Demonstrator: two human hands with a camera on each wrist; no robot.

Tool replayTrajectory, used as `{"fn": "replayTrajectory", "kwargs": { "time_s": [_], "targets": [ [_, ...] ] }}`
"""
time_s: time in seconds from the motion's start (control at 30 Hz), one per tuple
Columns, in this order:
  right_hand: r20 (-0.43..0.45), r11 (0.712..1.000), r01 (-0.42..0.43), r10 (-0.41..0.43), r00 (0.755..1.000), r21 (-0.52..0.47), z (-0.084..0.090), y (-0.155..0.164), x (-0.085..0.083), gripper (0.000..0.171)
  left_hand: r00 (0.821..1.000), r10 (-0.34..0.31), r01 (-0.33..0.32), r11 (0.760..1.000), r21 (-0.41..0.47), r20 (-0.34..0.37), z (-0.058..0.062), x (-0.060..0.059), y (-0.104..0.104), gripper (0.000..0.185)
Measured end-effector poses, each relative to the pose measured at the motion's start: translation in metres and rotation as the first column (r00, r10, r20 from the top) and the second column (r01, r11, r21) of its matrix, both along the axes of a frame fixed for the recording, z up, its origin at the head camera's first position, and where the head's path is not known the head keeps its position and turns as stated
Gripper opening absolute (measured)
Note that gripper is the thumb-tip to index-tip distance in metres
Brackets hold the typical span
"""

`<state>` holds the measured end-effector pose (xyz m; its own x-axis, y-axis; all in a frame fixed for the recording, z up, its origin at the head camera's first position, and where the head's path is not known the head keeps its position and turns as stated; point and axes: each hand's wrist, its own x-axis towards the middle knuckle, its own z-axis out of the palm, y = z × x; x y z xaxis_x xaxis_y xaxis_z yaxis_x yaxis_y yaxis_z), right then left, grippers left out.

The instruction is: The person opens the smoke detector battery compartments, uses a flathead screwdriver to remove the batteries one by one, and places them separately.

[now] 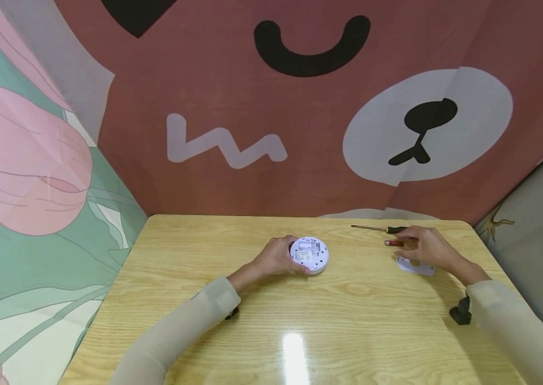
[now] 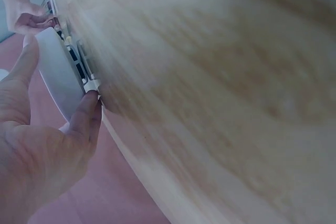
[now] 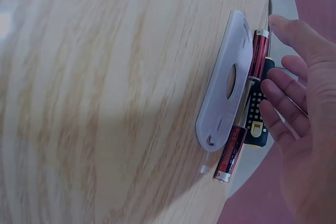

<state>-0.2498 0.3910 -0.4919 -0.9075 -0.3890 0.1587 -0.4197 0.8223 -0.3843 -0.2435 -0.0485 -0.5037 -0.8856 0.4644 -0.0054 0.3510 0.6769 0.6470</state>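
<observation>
One round device (image 1: 310, 254), one screwdriver (image 1: 378, 229), one cover plate (image 3: 224, 103) — two batteries (image 3: 242, 109).

The print on the label of the round white device (image 1: 310, 254) was too small to read in the head view, and the left hand (image 1: 275, 258) covered its nine o'clock side. In the left wrist view the worktop (image 2: 220, 77) was smeared with blur, and the device was cut to an edge-on sliver. The right hand (image 1: 426, 247) hid part of the white cover plate (image 1: 415, 266) and the ends of the red batteries (image 1: 393, 243); the screwdriver's handle (image 3: 257, 116) lay partly behind them.
</observation>
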Motion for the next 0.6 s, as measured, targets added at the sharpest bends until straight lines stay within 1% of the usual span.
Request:
{"fn": "replayTrajectory", "kwargs": {
  "time_s": [0.23,0.43,0.6],
  "targets": [
    [0.061,0.999,-0.023,0.021,0.998,0.035,0.006,0.004,0.006,0.061,1.0,0.003,-0.003,1.0,0.005,0.003,0.001,0.001,0.0,0.092],
    [0.043,0.996,-0.046,0.043,0.998,0.079,0.008,0.007,0.01,0.066,1.0,-0.001,0.001,1.0,0.006,0.006,0.0,0.001,0.0,0.093],
    [0.02,0.994,-0.033,0.031,0.999,0.1,0.008,0.009,0.015,0.067,1.0,-0.001,0.001,1.0,0.006,0.004,0.001,0.001,0.0,0.093]
  ]
}}
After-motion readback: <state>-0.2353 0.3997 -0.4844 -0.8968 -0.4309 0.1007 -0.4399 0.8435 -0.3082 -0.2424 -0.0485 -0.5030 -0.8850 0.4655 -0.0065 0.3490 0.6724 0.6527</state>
